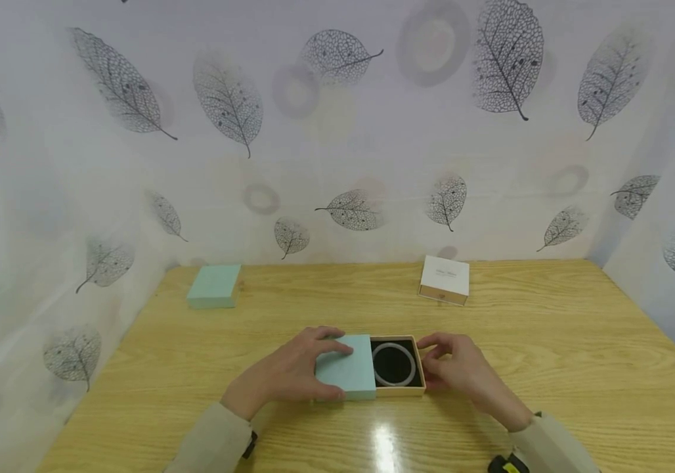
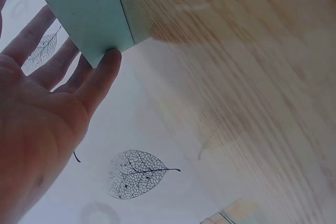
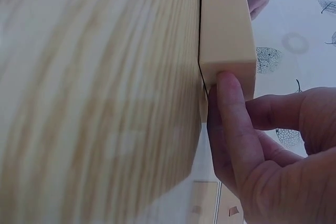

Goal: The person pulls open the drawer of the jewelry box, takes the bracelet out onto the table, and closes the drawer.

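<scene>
While holding the mint sleeve between spread thumb and fingers of the left hand at lower centre of the frame, touching the end of the partly exposed tray with fingers of the right hand; cannot tell whether pinching it. Inside the tray, see a pale ring on black lining. Farther back on the desk, see a mint box left of centre and a white box right of centre
</scene>
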`<state>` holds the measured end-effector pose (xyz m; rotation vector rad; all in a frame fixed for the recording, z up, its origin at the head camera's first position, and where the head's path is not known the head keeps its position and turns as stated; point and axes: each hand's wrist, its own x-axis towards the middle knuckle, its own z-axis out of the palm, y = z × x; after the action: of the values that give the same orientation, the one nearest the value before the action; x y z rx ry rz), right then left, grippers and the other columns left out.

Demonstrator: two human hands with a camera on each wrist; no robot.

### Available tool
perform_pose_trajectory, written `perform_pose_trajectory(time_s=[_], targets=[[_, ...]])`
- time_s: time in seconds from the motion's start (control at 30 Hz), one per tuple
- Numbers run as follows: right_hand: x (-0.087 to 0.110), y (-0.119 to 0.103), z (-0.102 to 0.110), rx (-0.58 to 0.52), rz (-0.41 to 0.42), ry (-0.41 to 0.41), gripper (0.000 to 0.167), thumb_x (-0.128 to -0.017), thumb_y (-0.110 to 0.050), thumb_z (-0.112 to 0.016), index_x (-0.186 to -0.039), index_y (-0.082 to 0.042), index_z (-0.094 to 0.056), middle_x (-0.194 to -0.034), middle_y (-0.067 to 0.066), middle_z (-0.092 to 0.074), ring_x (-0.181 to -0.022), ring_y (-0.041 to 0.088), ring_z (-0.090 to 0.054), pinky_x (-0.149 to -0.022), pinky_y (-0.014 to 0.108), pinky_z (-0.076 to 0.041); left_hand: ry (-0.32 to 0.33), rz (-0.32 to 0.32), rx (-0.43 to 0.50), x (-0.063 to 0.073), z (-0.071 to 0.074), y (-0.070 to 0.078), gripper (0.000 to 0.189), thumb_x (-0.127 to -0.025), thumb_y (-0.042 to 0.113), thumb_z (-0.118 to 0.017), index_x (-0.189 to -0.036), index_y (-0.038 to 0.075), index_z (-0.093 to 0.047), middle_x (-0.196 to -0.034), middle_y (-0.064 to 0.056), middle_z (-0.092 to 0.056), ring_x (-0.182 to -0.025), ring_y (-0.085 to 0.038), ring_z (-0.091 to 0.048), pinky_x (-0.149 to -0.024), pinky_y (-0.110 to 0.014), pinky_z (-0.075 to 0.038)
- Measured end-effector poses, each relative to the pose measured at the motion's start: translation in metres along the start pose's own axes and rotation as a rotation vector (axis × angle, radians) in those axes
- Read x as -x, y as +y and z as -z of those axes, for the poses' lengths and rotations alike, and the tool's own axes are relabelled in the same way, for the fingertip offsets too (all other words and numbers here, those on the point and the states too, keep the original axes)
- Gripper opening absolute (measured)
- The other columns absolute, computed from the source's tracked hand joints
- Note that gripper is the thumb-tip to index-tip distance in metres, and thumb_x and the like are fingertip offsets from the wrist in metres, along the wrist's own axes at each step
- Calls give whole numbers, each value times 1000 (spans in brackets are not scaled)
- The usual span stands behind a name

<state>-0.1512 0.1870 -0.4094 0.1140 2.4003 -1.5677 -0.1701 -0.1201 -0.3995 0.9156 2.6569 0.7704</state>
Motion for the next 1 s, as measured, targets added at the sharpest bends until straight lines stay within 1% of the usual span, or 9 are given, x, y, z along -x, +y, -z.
perform_pose_trajectory(time_s=[0.23,0.4,0.5,0.63,0.73,1.0], targets=[[1,0,1,-6,4,2,33,-91,11,-60,-124,6,-64,-97,16,-63,-82,19,-69,-69,35,-65,4,-2,-5,-1,0,0,58,-82,45,-83,-134,25,-67,-155,-4,-49,-142,-30,-46,-114,-53,-45],[1,-1,3,14,-6,18,35,-89,10,-60,-123,5,-65,-100,16,-64,-80,18,-68,-67,34,-64,7,-6,-4,-1,0,-1,58,-82,44,-83,-133,24,-67,-155,-4,-49,-142,-31,-46,-115,-54,-45],[1,-1,4,26,-7,16,33,-91,8,-59,-123,5,-65,-102,17,-63,-78,18,-69,-67,34,-64,6,-7,-3,-1,0,-1,57,-82,45,-83,-133,24,-67,-155,-4,-49,-142,-31,-46,-114,-54,-45],[1,0,6,20,2,9,32,-92,8,-60,-123,5,-65,-100,16,-64,-80,18,-69,-67,34,-64,5,-10,3,-1,-1,-1,57,-82,44,-83,-133,24,-68,-155,-4,-49,-142,-31,-46,-114,-54,-45],[1,2,7,20,11,6,34,-90,9,-61,-123,5,-65,-98,15,-64,-81,18,-68,-67,33,-64,8,-16,5,-1,-1,-1,56,-82,43,-83,-133,24,-68,-155,-4,-49,-141,-31,-47,-113,-54,-45],[2,4,10,35,7,13,35,-89,9,-60,-123,5,-65,-97,15,-65,-79,18,-68,-67,33,-64,10,-13,11,0,-2,-2,57,-82,44,-84,-132,23,-68,-155,-4,-49,-142,-32,-46,-114,-55,-45]])
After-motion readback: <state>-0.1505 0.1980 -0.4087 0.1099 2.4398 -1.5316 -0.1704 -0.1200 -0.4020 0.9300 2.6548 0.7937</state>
